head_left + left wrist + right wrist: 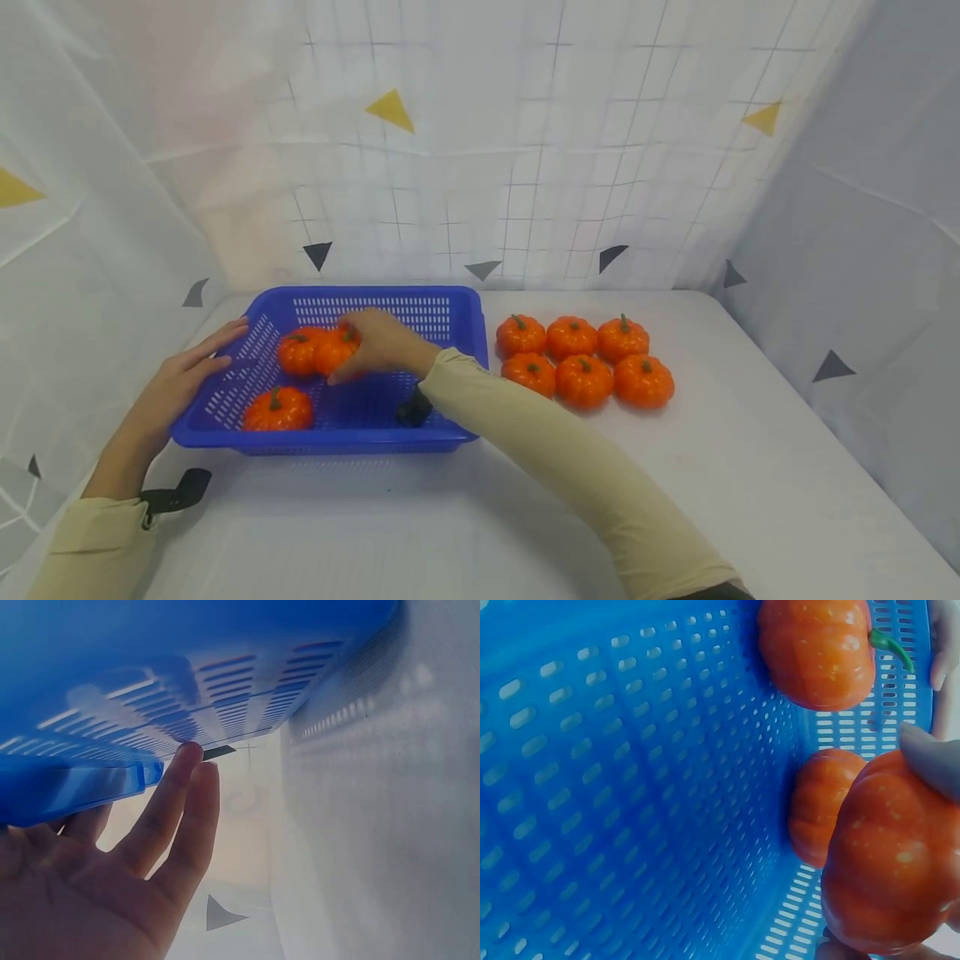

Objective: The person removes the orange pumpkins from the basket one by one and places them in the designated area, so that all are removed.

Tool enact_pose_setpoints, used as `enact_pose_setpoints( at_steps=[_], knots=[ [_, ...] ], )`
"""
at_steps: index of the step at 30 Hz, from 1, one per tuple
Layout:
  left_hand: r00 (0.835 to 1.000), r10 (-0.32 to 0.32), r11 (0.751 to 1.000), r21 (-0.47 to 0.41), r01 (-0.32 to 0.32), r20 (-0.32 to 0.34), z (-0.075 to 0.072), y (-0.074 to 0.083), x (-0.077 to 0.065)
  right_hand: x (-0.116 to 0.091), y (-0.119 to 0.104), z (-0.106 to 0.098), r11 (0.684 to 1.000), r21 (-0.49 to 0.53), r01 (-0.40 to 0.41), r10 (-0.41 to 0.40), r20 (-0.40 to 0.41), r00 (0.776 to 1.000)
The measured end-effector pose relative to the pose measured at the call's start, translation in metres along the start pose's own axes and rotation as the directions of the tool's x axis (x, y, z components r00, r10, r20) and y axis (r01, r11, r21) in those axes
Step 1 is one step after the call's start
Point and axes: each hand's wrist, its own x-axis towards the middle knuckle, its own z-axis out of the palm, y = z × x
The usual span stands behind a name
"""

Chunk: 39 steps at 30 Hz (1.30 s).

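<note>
A blue perforated basket [330,437] stands on the table, seen from its outer side in the left wrist view. Inside, my right hand [386,340] grips a small orange pumpkin [889,859], thumb on one side and fingers on the other. Right beside that one is a second pumpkin [297,354], partly hidden behind it in the right wrist view. Another pumpkin [277,410] with a green stem sits in the basket's near left corner. My left hand [176,387] rests at the basket's left rim, its fingers [196,817] fairly straight, two of them along the outer wall.
To the right of the basket, several more pumpkins [585,382] stand on the white table [720,467] in two rows. White sheeting [465,150] with grid lines and coloured triangles hangs behind, and a grey side panel [862,250] rises at the right.
</note>
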Motion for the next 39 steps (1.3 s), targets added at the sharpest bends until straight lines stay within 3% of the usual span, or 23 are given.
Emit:
enact_pose_setpoints(
  at_steps=[7,17,24,39],
  knots=[
    [1.0,0.028,1.0,-0.003,-0.028,-0.003,0.001,0.0,-0.001,-0.005,0.0,-0.003,0.994,0.1,-0.032,0.035,-0.029,0.999],
    [1.0,-0.012,1.0,-0.016,0.012,-0.008,0.0,-0.001,0.0,-0.011,-0.005,-0.011,0.976,0.21,-0.06,0.078,-0.075,0.994],
    [1.0,0.004,1.0,0.001,-0.004,-0.011,0.001,-0.002,0.0,-0.022,-0.01,-0.019,0.96,0.276,-0.036,0.075,-0.13,0.989],
    [1.0,0.018,1.0,0.005,-0.018,0.0,0.001,0.001,0.0,-0.061,-0.02,-0.042,0.97,0.244,0.009,0.035,-0.173,0.984]
  ],
)
